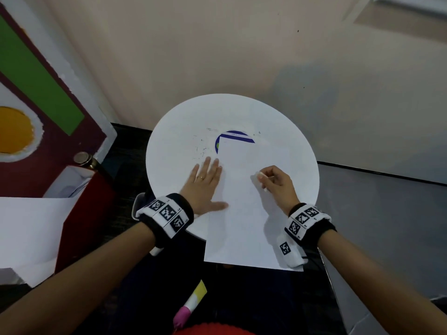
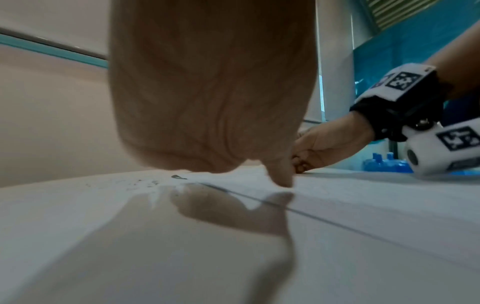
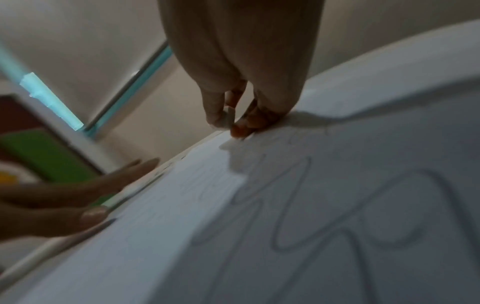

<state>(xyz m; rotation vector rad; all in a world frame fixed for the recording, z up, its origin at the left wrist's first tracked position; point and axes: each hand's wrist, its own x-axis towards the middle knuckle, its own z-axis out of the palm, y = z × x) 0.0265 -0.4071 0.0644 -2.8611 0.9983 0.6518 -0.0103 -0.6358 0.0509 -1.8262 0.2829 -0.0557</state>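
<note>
A white sheet of paper lies on a round white table, its near end hanging over the table's front edge. Faint pencil loops show on the sheet in the right wrist view. My left hand lies flat with straight fingers, pressing the sheet's left edge against the table. My right hand pinches a small white eraser between thumb and fingers and holds it down on the paper. The eraser is mostly hidden by the fingertips.
Dark crumbs lie on the table left of the sheet's top. A blue round mark peeks out from under the paper's far end. A maroon, green and yellow board and white boxes stand to the left. A beige wall rises behind.
</note>
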